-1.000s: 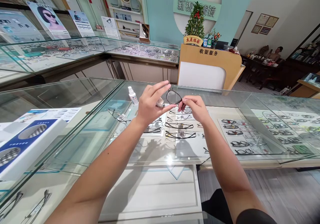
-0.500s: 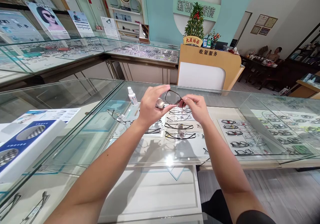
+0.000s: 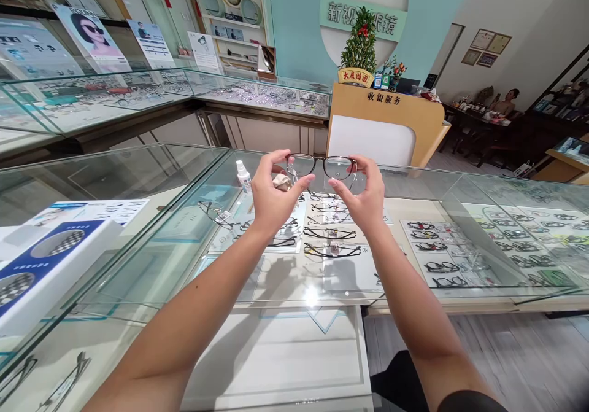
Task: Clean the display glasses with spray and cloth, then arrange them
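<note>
I hold a pair of dark-framed glasses (image 3: 322,166) up in front of me, level, lenses facing me, above the glass counter (image 3: 193,185). My left hand (image 3: 271,191) pinches the left end of the frame and also keeps a small crumpled cloth against its palm. My right hand (image 3: 363,191) pinches the right end of the frame. Both hands are closed on the frame.
A small white spray bottle (image 3: 243,175) stands on the counter just left of my hands. Several glasses (image 3: 329,234) lie on trays under the glass. A blue-and-white box (image 3: 43,264) sits at the left. A wooden cashier desk (image 3: 386,123) stands behind; a person sits far right.
The glasses were turned from edge-on to level and face-on and lifted a little. My hands moved apart to the two ends of the frame.
</note>
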The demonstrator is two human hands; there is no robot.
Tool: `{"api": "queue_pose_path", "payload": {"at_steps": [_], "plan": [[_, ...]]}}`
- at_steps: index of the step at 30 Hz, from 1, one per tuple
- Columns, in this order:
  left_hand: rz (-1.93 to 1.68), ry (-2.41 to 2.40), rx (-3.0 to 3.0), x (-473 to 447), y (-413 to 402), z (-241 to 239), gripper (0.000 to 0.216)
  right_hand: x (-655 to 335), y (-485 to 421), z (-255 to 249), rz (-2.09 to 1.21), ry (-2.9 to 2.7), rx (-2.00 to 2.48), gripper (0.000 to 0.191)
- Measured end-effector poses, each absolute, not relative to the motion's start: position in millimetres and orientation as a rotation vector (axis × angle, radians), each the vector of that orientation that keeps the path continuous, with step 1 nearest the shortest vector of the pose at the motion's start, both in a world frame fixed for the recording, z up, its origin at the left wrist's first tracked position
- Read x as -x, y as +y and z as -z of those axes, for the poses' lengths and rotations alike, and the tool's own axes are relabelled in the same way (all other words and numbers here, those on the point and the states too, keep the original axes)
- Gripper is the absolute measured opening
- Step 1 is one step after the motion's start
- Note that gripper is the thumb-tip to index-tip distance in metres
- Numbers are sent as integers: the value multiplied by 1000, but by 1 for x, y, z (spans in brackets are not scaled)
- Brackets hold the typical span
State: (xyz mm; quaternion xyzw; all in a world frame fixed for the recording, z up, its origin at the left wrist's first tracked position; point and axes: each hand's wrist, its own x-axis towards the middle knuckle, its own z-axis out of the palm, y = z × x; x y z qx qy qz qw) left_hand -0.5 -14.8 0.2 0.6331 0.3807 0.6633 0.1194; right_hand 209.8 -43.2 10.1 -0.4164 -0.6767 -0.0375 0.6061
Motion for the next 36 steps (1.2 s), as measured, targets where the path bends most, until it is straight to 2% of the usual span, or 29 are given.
{"api": "queue_pose_path", "payload": {"at_steps": [6,13,36], "plan": [[-1936,1045,-1781,-1,-15,0,74,-208,-44,-9,-4,-1502,957,58],[-2010,1098,-1835,0,-17,-2,67,-207,-42,-6,-100,-1477,987,60],[-2203,1098,-2011,3,-12,-1,64,-203,-38,2,-140,-1474,1040,63]]}}
